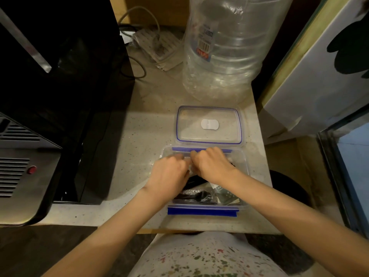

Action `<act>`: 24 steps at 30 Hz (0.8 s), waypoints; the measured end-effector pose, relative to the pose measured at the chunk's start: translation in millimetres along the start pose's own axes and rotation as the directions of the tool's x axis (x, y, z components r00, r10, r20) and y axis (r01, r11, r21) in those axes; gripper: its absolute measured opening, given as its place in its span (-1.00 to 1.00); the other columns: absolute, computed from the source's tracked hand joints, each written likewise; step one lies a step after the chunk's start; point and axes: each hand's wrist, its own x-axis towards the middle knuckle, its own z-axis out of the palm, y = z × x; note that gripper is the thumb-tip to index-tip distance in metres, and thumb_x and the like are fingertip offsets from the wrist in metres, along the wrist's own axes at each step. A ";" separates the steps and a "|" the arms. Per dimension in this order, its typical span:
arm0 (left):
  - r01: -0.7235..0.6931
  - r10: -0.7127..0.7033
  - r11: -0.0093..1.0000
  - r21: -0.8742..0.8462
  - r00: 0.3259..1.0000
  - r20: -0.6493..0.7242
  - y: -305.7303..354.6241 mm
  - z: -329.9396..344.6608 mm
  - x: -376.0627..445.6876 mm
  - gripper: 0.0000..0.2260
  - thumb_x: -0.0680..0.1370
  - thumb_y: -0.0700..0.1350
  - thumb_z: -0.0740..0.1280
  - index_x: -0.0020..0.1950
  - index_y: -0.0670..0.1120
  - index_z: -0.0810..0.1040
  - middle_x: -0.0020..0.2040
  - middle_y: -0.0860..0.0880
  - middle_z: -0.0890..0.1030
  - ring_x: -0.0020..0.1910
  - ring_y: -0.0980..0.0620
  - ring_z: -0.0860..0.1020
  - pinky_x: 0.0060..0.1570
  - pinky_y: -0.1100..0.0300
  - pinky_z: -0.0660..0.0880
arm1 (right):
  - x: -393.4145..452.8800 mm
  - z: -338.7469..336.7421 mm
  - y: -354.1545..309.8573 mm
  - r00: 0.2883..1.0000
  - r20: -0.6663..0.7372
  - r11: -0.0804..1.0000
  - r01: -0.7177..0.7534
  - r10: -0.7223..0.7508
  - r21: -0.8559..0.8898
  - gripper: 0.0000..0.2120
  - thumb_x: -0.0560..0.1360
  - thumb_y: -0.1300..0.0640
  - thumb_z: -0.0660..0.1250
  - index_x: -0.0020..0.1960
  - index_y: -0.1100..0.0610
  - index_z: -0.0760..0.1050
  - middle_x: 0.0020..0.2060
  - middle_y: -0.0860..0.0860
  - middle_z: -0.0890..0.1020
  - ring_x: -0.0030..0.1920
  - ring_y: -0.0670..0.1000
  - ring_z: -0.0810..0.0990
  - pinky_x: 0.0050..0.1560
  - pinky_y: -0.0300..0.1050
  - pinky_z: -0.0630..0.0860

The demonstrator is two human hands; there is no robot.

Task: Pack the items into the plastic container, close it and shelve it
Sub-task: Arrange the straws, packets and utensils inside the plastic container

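While the clear plastic container [244, 176] sits open near the tabletop's [139, 136] front edge, the left hand [168, 174] and right hand [211, 164] curl inside it over dark packets [197, 195]; what they grip is hidden. The lid [208, 124] lies just behind.

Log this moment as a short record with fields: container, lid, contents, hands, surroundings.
container: clear plastic container with blue clips, open, on the speckled counter
lid: lid off, lying flat just beyond the container
contents: dark wrapped items and a printed packet at the near end
hands: left hand and right hand both inside the container, close together; what either grip holds is hidden
surroundings: large clear water bottle behind the lid
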 end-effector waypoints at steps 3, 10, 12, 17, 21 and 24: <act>0.067 -0.068 0.997 0.035 0.998 0.003 0.5 -4.1 7.3 -0.86 0.32 -0.24 0.44 -0.15 -0.12 0.62 -0.23 -0.12 0.68 -0.28 -0.18 0.66 -0.44 0.14 0.51 | -0.9 2.3 -5.7 0.998 -0.043 0.997 -0.043 0.046 0.068 -0.82 0.50 0.20 0.25 0.05 0.27 0.48 -0.12 0.22 0.67 -0.09 0.25 0.62 -0.26 -0.07 0.23; -0.065 0.025 0.969 0.239 0.985 0.169 1.3 14.1 31.0 -0.81 0.57 -0.05 0.20 0.05 -0.06 0.57 0.04 -0.08 0.66 0.02 -0.11 0.62 -0.03 0.10 0.49 | -13.9 6.3 -3.1 0.994 -0.096 0.996 -0.044 0.051 0.074 -0.91 0.39 0.29 0.37 -0.11 0.27 0.57 -0.30 0.19 0.69 -0.30 0.19 0.66 -0.36 -0.08 0.48; -0.074 0.024 0.962 0.264 0.982 0.185 1.6 15.1 36.3 -0.83 0.56 -0.07 0.22 0.01 -0.06 0.58 0.01 -0.07 0.67 0.00 -0.10 0.63 -0.05 0.08 0.51 | -18.4 5.7 0.6 0.992 -0.093 0.994 -0.072 0.079 0.082 -0.84 0.48 0.29 0.25 0.04 0.26 0.52 -0.13 0.20 0.68 -0.14 0.19 0.65 -0.20 -0.02 0.51; -0.053 -0.019 0.946 0.321 0.976 0.218 6.8 12.9 43.5 -0.85 0.51 -0.18 0.25 -0.02 -0.13 0.59 0.00 -0.13 0.66 0.00 -0.17 0.62 -0.09 0.04 0.53 | -35.8 0.2 23.1 0.967 -0.073 0.942 -0.217 0.242 0.255 -0.83 0.54 0.24 0.20 0.07 0.18 0.54 -0.11 0.09 0.65 -0.12 0.11 0.63 -0.10 0.02 0.57; -0.026 -0.046 0.942 0.335 0.978 0.204 4.1 13.2 43.5 -0.86 0.52 -0.19 0.25 -0.01 -0.12 0.59 0.01 -0.12 0.65 0.00 -0.16 0.62 -0.09 0.06 0.52 | -51.4 -3.3 35.9 0.913 -0.015 0.857 -0.376 0.407 0.353 -0.74 0.51 0.40 0.20 0.12 0.23 0.55 -0.05 0.16 0.65 -0.05 0.14 0.62 0.00 0.06 0.59; -0.011 -0.056 0.943 0.334 0.980 0.190 2.4 13.5 42.5 -0.88 0.53 -0.18 0.27 0.01 -0.12 0.58 0.01 -0.11 0.65 0.01 -0.14 0.61 -0.06 0.07 0.52 | -55.4 -6.5 30.0 0.907 0.058 0.850 -0.411 0.417 0.329 -0.77 0.50 0.42 0.21 0.10 0.26 0.52 -0.05 0.16 0.62 -0.10 0.10 0.61 -0.08 -0.06 0.58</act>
